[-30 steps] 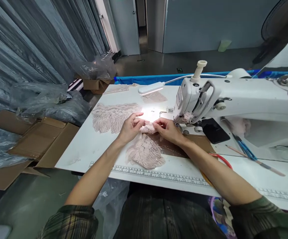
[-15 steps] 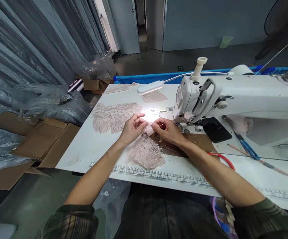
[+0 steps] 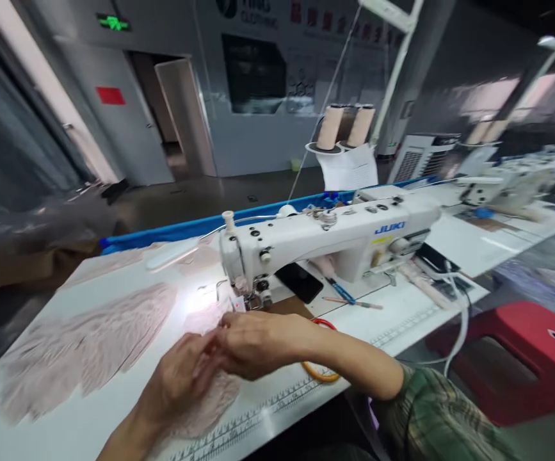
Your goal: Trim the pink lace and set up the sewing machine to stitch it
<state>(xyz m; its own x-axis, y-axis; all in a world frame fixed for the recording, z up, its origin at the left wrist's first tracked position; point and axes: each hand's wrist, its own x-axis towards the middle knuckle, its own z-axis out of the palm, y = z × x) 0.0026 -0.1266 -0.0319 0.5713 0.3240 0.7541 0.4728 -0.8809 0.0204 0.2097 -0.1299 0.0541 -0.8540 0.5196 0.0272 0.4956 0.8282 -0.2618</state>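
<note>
Bearing "JUKI" in blue letters, 1 white sewing machine [image 3: 301, 234] stands on the white table [image 3: 78, 432]; small yellow print under the brand is too blurred to read. Wall [image 3: 258, 144] behind the machine: the word "CLOTHING", partly blurred, and a row of red Chinese characters. Printed ruler [image 3: 277, 404] along the table edge in front of the machine: graduations visible, figures smeared. Paper sheet [image 3: 351, 169] behind the machine, below 2 thread cones [image 3: 331, 128]: print too small to read.

Pink lace piece [image 3: 212, 406]: in front of the machine's needle end, beneath and just beside the hands. Lace portion [image 3: 203, 318]: beside the needle end, just beyond the fingertips. Larger pink lace [image 3: 95, 339]: flat, to the left of the machine, apart from the hands.

Left hand [image 3: 181, 374] and right hand [image 3: 255, 342]: close together in front of the needle end, fingers bent inward and meeting. Motion blur and overlap hide the fingertips; how far each is open, and whether lace is gripped, cannot be told.

Also listed: black phone [image 3: 300, 282] beneath the machine's arm; scissors [image 3: 322, 371] with red and orange handles, in front of the machine.
</note>
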